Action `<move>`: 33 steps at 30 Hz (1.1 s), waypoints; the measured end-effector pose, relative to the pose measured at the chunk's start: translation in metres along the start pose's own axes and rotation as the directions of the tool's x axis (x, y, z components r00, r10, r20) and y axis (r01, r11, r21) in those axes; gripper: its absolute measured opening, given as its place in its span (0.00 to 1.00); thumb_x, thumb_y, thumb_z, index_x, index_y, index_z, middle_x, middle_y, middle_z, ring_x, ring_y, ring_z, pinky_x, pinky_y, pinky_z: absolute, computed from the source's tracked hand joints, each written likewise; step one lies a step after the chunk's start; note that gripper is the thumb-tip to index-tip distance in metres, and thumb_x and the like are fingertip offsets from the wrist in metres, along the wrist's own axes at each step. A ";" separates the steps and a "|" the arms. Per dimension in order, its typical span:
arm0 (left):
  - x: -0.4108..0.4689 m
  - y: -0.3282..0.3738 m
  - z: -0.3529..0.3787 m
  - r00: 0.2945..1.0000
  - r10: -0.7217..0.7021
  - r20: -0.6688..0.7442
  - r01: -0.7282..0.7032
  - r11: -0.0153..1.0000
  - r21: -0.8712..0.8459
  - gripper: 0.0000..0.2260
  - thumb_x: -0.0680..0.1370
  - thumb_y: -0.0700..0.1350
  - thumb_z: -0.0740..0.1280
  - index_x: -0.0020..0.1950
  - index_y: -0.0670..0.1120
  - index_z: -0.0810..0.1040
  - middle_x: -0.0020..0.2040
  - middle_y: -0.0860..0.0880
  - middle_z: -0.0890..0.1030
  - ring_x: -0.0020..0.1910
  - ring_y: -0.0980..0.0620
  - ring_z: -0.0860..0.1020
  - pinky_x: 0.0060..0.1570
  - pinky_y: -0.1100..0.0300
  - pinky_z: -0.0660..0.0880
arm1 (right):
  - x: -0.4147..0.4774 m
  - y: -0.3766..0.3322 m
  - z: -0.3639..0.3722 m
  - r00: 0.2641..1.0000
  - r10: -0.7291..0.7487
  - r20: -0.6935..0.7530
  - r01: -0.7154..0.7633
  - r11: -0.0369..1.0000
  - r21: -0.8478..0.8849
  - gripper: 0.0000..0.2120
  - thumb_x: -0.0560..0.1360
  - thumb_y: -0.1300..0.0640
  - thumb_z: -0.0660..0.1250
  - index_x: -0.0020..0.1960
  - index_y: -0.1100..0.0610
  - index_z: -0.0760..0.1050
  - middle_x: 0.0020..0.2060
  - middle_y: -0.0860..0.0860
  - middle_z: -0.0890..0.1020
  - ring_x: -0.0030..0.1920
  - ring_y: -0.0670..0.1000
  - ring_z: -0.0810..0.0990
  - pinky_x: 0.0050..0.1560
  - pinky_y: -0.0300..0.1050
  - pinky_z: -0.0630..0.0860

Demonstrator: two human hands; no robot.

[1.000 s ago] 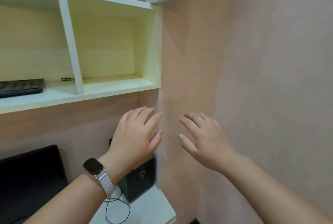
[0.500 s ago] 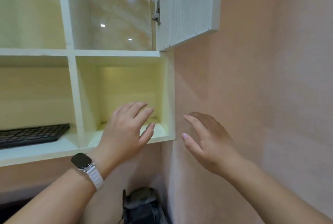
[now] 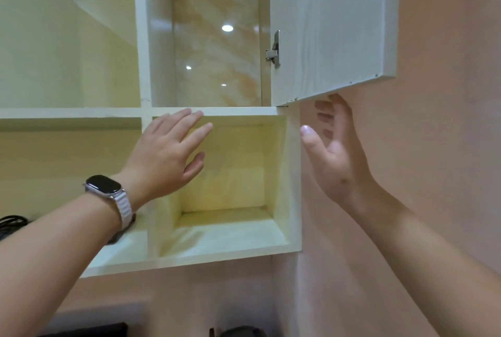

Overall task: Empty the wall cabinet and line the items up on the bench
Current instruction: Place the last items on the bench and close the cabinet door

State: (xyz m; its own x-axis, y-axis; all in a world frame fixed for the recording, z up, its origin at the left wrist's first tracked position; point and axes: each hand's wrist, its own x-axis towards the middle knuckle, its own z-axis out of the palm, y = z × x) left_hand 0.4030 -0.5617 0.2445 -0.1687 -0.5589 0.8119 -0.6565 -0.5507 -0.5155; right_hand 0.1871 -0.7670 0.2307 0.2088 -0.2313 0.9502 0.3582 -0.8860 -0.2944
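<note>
The pale wall cabinet (image 3: 294, 179) fills the upper left, with open cubbies below and a compartment with a glossy marbled back above. Its white door (image 3: 330, 27) stands swung open at upper right, a metal hinge (image 3: 273, 50) on its inner edge. My left hand (image 3: 168, 157), a watch with a white band on its wrist, is raised in front of the lower right cubby with fingers spread, holding nothing. My right hand (image 3: 336, 152) is lifted just under the door's bottom edge, fingers apart, fingertips close to or touching it. No items show in the visible compartments near my hands.
A dark keyboard edge (image 3: 10, 224) lies on the lower left shelf, mostly hidden by my left arm. A pink wall (image 3: 433, 174) runs along the right. Dark objects (image 3: 238, 332) peek in at the bottom edge.
The view has tilted upward, bringing the upper compartment and open door into sight. Both hands have risen, the right one up to the underside of the door.
</note>
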 end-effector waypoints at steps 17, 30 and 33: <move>-0.012 -0.032 0.022 0.990 0.131 -0.052 -0.131 0.991 -0.001 0.23 0.74 0.52 0.63 0.68 0.46 0.76 0.75 0.42 0.66 0.75 0.43 0.63 0.71 0.40 0.61 | 0.012 0.000 0.071 0.977 -0.210 -0.031 0.198 0.956 -0.218 0.37 0.75 0.45 0.60 0.77 0.59 0.50 0.74 0.57 0.60 0.74 0.55 0.60 0.74 0.49 0.58; -0.013 -0.032 0.029 0.973 0.099 -0.209 -0.125 0.986 -0.114 0.19 0.72 0.47 0.67 0.61 0.45 0.81 0.70 0.42 0.73 0.72 0.43 0.69 0.69 0.41 0.65 | 0.026 0.002 0.104 0.920 -0.390 0.023 0.318 0.713 -0.625 0.36 0.74 0.44 0.61 0.76 0.58 0.53 0.73 0.60 0.63 0.71 0.63 0.65 0.66 0.63 0.69; -0.013 -0.033 0.030 0.970 0.102 -0.220 -0.129 0.986 -0.110 0.18 0.71 0.47 0.67 0.60 0.45 0.82 0.70 0.42 0.74 0.72 0.43 0.69 0.69 0.42 0.64 | 0.031 0.005 0.111 0.917 -0.394 0.065 0.335 0.670 -0.663 0.37 0.73 0.46 0.62 0.76 0.58 0.52 0.72 0.63 0.64 0.71 0.64 0.64 0.68 0.61 0.67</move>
State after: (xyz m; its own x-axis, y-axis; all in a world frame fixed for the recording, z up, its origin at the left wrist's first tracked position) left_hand 0.4485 -0.5549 0.2430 -0.3929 -0.4619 0.7952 -0.7060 -0.4026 -0.5827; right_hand 0.2959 -0.7341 0.2469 0.1090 0.1634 0.9805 -0.2930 -0.9373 0.1888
